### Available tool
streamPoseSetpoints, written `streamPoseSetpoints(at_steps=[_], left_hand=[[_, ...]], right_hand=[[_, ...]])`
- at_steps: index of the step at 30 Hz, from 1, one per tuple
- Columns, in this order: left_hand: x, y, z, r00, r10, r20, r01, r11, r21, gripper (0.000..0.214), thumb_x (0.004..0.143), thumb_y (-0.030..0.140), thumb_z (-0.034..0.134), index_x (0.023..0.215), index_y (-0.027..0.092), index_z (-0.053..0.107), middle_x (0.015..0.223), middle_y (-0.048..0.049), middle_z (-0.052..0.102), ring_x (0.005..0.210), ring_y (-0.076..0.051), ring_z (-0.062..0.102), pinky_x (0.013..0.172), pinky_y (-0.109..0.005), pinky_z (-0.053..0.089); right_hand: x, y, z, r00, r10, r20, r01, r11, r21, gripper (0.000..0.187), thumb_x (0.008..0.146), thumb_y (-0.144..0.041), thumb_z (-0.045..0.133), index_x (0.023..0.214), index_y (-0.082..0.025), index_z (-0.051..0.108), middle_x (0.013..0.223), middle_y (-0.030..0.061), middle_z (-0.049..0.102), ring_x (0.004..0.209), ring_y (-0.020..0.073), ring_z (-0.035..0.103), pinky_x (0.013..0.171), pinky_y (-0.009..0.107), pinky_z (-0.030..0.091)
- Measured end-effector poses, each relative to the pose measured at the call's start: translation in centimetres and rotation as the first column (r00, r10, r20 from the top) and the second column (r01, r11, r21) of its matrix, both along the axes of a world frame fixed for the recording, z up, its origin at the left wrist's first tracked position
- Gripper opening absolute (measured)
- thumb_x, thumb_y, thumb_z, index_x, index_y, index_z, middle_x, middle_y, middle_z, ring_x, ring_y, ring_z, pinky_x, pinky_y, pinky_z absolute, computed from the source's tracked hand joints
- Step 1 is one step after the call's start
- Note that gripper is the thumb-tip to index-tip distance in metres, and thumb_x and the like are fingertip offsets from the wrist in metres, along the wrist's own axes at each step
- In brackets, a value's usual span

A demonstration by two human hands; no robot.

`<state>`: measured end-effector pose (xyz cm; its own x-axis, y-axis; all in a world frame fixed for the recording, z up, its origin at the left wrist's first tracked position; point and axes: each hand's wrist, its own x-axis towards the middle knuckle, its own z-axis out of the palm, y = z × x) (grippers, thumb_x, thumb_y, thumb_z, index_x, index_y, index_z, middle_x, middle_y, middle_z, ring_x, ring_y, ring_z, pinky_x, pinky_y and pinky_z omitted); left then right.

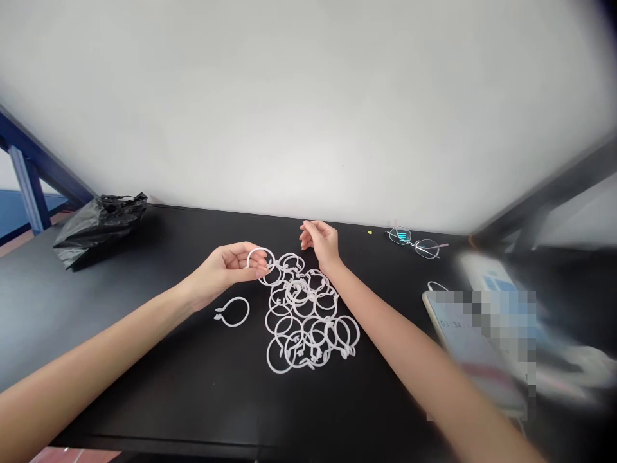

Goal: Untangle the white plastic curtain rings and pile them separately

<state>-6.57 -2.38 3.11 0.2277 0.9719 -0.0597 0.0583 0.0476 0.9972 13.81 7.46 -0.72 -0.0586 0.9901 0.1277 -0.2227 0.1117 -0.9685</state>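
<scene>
My left hand [226,270] pinches a white plastic ring [260,257] at the near-left edge of a pile of several linked white rings [303,315] on the black table [144,360]. My right hand [321,242] hovers over the far side of the pile, fingers loosely curled and apart, holding nothing that I can see. A single loose white ring [234,312] lies on the table just below my left hand.
A crumpled black plastic bag [99,225] sits at the far left of the table. A pair of glasses [417,243] lies at the far right by the white wall. A phone [470,350] and blurred items lie at the right edge.
</scene>
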Motion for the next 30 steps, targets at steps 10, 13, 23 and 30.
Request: streamPoseSetpoints(at_steps=[10,13,23,30], left_hand=[[0.1,-0.9,0.4,0.998,-0.008,0.066,0.014,0.995,-0.100,0.026,0.080,0.042,0.072,0.091,0.019,0.073,0.078,-0.0052,0.072,0.079,-0.019,0.069,0.074,-0.029,0.057],[0.0,-0.9,0.4,0.998,0.019,0.068,-0.011,0.993,-0.116,0.026,0.080,0.041,0.073,0.092,0.019,0.071,0.077,-0.0041,0.072,0.080,-0.019,0.070,0.073,-0.027,0.056],[-0.1,-0.9,0.8,0.996,0.025,0.082,-0.011,0.986,-0.169,0.030,0.083,0.039,0.070,0.103,0.018,0.063,0.081,-0.0043,0.073,0.086,-0.022,0.072,0.076,-0.032,0.061],[0.0,-1.3,1.0,0.998,-0.015,0.064,0.023,0.992,-0.122,0.040,0.083,0.043,0.068,0.114,0.019,0.060,0.097,-0.0095,0.074,0.097,-0.026,0.071,0.082,-0.039,0.060]], right_hand=[[-0.2,-1.3,4.6,0.996,0.008,0.084,-0.011,0.999,0.041,0.022,0.075,-0.039,0.067,0.073,-0.017,0.065,0.067,0.0008,0.065,0.064,0.0109,0.060,0.048,0.018,0.048],[-0.4,-2.9,7.0,0.927,0.308,0.214,-0.328,0.943,0.062,0.028,0.074,-0.044,0.071,0.079,-0.017,0.065,0.068,0.0001,0.065,0.058,0.0092,0.057,0.046,0.018,0.046],[-0.9,-5.5,7.3,0.670,0.484,0.563,-0.633,0.769,0.093,0.020,0.074,-0.033,0.075,0.083,-0.018,0.066,0.071,-0.0002,0.066,0.063,0.0108,0.062,0.057,0.022,0.048],[-1.0,-5.0,6.6,0.686,0.418,0.595,-0.596,0.793,0.131,0.010,0.076,-0.026,0.070,0.079,-0.017,0.066,0.071,0.0004,0.065,0.065,0.0118,0.063,0.058,0.023,0.049]])
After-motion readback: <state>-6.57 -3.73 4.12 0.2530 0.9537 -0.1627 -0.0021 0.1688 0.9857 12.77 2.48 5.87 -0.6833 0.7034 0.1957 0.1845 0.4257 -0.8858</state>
